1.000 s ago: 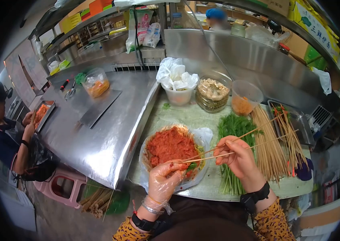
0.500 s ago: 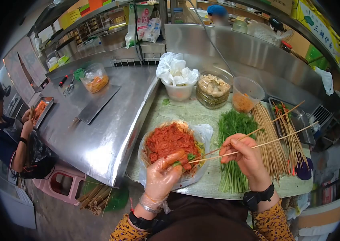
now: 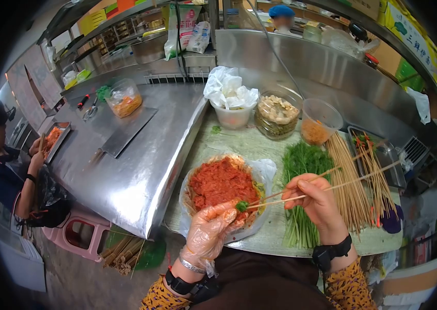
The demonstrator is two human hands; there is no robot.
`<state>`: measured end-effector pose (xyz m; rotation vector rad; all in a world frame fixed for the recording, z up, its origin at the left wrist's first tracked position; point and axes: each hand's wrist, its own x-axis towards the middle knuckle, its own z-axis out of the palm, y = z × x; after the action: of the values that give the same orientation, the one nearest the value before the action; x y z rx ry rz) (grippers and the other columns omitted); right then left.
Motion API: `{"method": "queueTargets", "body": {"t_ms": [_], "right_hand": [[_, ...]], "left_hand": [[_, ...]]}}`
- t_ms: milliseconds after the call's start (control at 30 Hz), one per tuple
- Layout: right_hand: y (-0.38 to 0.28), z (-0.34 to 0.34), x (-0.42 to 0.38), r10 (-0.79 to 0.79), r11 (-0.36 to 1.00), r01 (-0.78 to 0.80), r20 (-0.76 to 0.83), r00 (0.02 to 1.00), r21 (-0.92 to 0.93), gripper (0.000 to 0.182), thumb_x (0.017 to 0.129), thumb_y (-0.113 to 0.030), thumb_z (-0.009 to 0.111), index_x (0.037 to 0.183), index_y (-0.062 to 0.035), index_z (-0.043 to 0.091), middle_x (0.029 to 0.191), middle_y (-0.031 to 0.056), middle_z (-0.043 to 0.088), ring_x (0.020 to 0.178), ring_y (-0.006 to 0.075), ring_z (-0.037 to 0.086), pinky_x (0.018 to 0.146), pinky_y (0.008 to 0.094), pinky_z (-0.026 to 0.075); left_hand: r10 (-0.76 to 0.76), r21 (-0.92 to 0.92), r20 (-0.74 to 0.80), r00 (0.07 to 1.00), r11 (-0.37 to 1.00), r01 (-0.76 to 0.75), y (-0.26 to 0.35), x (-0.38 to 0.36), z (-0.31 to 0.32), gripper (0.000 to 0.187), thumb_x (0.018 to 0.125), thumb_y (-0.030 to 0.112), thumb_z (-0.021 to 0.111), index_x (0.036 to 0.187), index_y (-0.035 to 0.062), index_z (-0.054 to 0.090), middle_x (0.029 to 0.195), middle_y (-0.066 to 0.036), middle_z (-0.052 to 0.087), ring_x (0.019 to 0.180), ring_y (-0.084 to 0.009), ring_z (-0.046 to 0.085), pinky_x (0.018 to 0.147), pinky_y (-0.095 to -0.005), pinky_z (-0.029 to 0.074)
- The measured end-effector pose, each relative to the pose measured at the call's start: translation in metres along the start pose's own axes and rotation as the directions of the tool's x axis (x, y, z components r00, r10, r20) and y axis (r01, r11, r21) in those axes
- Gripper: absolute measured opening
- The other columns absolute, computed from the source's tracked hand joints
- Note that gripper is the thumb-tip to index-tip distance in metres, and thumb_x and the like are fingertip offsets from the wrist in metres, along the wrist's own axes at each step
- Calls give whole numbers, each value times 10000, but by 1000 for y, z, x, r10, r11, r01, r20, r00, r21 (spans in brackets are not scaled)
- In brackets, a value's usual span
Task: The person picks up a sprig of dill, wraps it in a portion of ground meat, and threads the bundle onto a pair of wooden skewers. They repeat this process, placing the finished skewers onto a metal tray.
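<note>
My left hand (image 3: pixel 209 231), in a clear plastic glove smeared with red, is closed with thumb and fingertips at a small tuft of green herb (image 3: pixel 242 206). The tips of two bamboo skewers (image 3: pixel 365 176) meet that tuft. Higher up, the bare fingers of my right hand (image 3: pixel 316 204) pinch both skewers, which spread apart toward the upper right. Below and beyond my left fingers, red minced meat (image 3: pixel 221 178) fills a bowl lined with a white plastic bag (image 3: pixel 266 170). A bunch of dill (image 3: pixel 301 163) lies beside and partly under my right hand.
Loose bamboo skewers (image 3: pixel 343 178) and a metal tray (image 3: pixel 391 160) are on the right. Behind stand a bag-topped tub (image 3: pixel 231 116), a glass jar (image 3: pixel 278 124) and a plastic tub (image 3: pixel 322 116). A cleaver (image 3: pixel 128 132) lies left; another person (image 3: pixel 6 165) holds sticks by a tray.
My left fingertips have moved slightly back and left, so the green tuft at the skewer tips shows more fully. My right hand keeps nearly the same place; the view has shifted slightly.
</note>
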<state>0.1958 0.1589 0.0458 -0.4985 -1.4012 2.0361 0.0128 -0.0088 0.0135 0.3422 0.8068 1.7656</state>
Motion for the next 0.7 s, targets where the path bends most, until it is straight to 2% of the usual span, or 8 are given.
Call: {"method": "queueTargets", "body": {"t_ms": [67,133,167,300,433,500,633,700], "right_hand": [[1,0,-6,-31,1000,31,-2,1000,0,250,915,-189,508,945,43,599,814,180,666,661,224,667,629,299,552],[3,4,-18,-206,978,206,-33,978,-17,243,910,-174,507,952,49,596,806,202,660,661,253,666,625,326,557],[5,7,-24,-228,973,228,10,974,-31,239,920,-161,494,948,54,594,836,208,655,699,262,667,653,343,553],[12,25,-37,-234,962,233,10,972,-140,243,936,-142,473,969,70,589,921,202,639,783,258,662,731,334,533],[18,33,-37,-311,933,315,50,949,-172,239,932,-136,475,982,68,590,923,195,636,782,254,663,730,335,533],[19,36,-37,-396,864,418,136,908,-280,226,925,-116,469,982,63,595,927,187,631,788,252,662,722,338,532],[19,41,-37,-433,798,472,189,882,-375,206,907,-95,476,969,46,612,915,173,645,776,246,662,730,322,525],[18,43,-35,-482,618,588,340,808,-522,179,878,-78,496,944,24,627,891,160,656,760,257,664,715,319,531]], "left_hand": [[46,-7,-57,997,999,-47,2,3,-2,276,867,45,591,1105,-88,549,1041,-162,613,917,-249,642,767,-312,575],[82,-46,-80,993,995,-86,3,5,-5,279,868,38,585,1114,-86,543,1050,-158,610,919,-247,639,765,-316,577],[105,-82,-99,990,990,-113,3,5,-6,282,869,32,579,1122,-84,537,1060,-155,606,922,-245,636,763,-320,579],[126,-125,-107,986,982,-139,-1,6,-3,284,869,19,567,1132,-81,526,1077,-144,599,926,-237,630,762,-323,582],[143,-153,-119,983,975,-160,-1,5,-2,278,874,21,558,1135,-69,523,1079,-137,596,927,-229,626,755,-316,586],[140,-167,-124,982,973,-160,-3,5,-4,277,876,25,556,1136,-64,521,1081,-135,594,930,-228,625,750,-311,587],[141,-182,-135,981,969,-165,-8,7,-8,282,882,34,554,1145,-56,509,1086,-129,584,935,-230,623,738,-295,589],[149,-180,-141,979,968,-173,-9,6,-9,283,884,37,553,1148,-54,506,1089,-128,580,943,-233,621,735,-291,589]]}}
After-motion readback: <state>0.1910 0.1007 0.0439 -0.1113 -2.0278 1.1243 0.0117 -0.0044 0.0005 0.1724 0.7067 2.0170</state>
